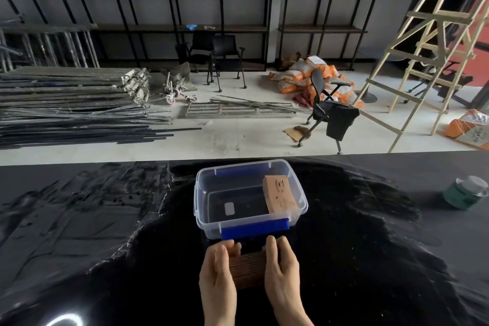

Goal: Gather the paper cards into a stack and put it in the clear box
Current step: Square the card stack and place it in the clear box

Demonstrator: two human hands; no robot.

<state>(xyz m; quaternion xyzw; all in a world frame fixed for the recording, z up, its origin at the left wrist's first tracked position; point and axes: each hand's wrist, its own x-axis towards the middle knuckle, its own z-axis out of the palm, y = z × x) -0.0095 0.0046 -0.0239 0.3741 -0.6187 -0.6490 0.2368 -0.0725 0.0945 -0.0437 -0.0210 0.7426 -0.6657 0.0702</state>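
Closest to the camera, both hands are clamped on a stack of cards point(247, 268), sitting edge-up so you see the brown ribbed edges between the palms. The left hand point(218, 276) presses its left side, fingers curled over the far end, and the right hand point(281, 270) presses the right side, thumb up along the top. So both are partly closed around the stack, not flat open. The stack's long axis runs from the person out toward the box, tilted slightly to the right.

Everything sits on a glossy black table point(105, 246), which has loads of bare room left and right of the hands.

Just past the fingertips is the clear box point(209, 193), lid off, with a blue latch point(254, 229) on the near wall and another on the far wall. That near wall and latch stand between the stack and the inside of the box. Its long side runs away from the person. Another card bundle point(279, 197) already lies inside, leaning against the right wall, long axis running near to far. The left part of the box floor is open.

Off to the far right on the table there's a green jar point(467, 196), well apart from the box.

Beyond the table edge: floor with metal poles point(71, 106), an office chair point(326, 111), orange sacks point(308, 74) and a wooden ladder point(423, 50).
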